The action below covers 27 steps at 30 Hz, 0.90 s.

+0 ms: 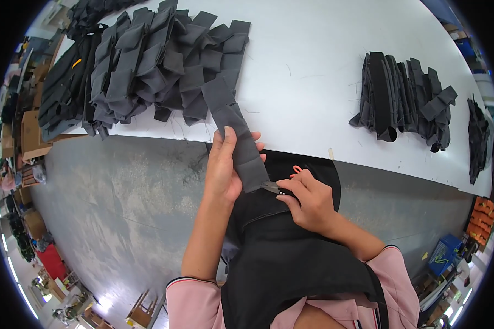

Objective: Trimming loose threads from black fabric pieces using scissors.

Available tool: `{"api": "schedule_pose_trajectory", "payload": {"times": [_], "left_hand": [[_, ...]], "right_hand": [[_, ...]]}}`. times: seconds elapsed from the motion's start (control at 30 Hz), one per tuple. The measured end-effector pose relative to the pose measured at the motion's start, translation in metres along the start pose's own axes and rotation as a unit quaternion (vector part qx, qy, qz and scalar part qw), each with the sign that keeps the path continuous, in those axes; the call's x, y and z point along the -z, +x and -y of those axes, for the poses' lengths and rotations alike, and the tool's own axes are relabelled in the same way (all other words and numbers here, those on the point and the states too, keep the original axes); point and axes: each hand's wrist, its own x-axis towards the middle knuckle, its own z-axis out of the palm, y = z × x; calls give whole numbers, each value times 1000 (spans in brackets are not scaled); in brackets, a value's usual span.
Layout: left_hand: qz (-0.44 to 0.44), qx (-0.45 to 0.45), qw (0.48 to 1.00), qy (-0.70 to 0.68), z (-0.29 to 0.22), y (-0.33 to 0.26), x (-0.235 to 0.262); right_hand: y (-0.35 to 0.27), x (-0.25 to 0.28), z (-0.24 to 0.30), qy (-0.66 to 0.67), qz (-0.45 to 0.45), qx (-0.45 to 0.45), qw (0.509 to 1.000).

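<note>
A long dark grey fabric strip (235, 127) with folded sections lies in my left hand (225, 167); the thumb rests on top and the fingertips show past its right edge. Its far end reaches the table's edge beside a heap of similar pieces. In my right hand (311, 202) is a pair of small thread snips (270, 187), gripped between thumb and fingers. The blades touch or nearly touch the strip's near corner. An orange loop (297, 169) shows just beyond the right fingers. Whether the blades are closed on a thread is too small to tell.
On the white table (307, 71), a large heap of grey fabric pieces (170, 60) fills the left side. Smaller bundles of dark strips (387, 98) lie on the right, with loose threads around. Beyond the concrete floor stand a blue crate (444, 253) and cardboard boxes (35, 137).
</note>
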Motion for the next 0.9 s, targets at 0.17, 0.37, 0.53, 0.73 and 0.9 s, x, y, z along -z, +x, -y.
{"api": "schedule_pose_trajectory", "payload": {"times": [0.17, 0.37, 0.53, 0.73, 0.9], "left_hand": [[-2, 5, 1000, -2, 0, -1, 0], [14, 3, 1000, -8, -1, -4, 1], [43, 4, 999, -14, -4, -3, 0], [43, 19, 999, -7, -4, -6, -3], [49, 34, 998, -22, -4, -6, -2]], "right_hand": [[-3, -3, -1, -33, -3, 21, 999], [0, 0, -1, 30, -82, 54, 995], [6, 7, 2, 51, 9, 21, 998], [26, 6, 7, 41, 70, 70, 994], [33, 8, 8, -3, 95, 101, 990]]}}
